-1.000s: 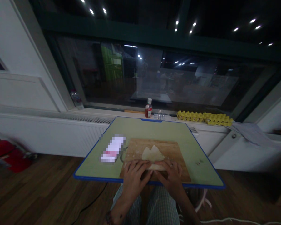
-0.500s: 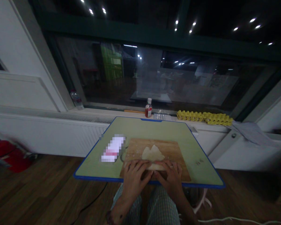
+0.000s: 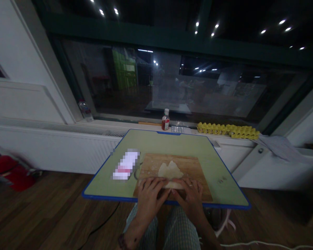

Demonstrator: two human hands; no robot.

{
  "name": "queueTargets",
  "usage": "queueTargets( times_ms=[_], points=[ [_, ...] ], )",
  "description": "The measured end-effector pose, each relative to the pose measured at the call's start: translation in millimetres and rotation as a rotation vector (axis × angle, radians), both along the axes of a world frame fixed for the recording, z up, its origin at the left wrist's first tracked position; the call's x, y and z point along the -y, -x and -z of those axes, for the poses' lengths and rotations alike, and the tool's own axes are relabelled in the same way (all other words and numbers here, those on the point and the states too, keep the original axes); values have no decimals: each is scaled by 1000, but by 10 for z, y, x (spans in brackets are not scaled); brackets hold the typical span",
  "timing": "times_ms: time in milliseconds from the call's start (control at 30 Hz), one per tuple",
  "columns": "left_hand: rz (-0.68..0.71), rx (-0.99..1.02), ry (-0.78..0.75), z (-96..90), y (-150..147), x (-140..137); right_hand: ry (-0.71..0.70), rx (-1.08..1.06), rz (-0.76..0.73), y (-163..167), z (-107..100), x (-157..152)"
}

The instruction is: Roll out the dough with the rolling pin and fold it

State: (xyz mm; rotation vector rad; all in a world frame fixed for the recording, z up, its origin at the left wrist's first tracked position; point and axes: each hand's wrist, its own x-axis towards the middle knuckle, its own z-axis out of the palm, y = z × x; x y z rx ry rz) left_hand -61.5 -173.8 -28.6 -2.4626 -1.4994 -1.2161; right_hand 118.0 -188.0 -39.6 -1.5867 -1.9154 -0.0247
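A flat, pale sheet of dough (image 3: 170,170) with a notched far edge lies on a wooden cutting board (image 3: 193,166). Its near edge forms a thick roll between my hands. My left hand (image 3: 150,191) curls over the left part of this roll, fingers on top and thumb at the near side. On the right part, my right hand (image 3: 189,191) is bent the same way, a ring on one finger. Both thumb tips come close together at the roll's near side. My fingers cover the ends of the roll.
The board rests on a green table (image 3: 156,140) with a blue rim. A lit, blurred-out phone (image 3: 126,165) lies left of the board. On the windowsill stand a red-labelled bottle (image 3: 165,120), a yellow egg tray (image 3: 226,130) and a clear bottle (image 3: 86,111). A fire extinguisher (image 3: 11,173) is at left.
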Motion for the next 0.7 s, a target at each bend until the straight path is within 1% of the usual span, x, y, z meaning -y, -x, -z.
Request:
queueTargets(
  times_ms=[433,700],
  points=[
    [4,-23,-8,9,7,-4,40,-23,-30,-17,-4,9],
    [-16,-23,-20,25,3,-3,36,-35,-14,-3,11,1]
  ],
)
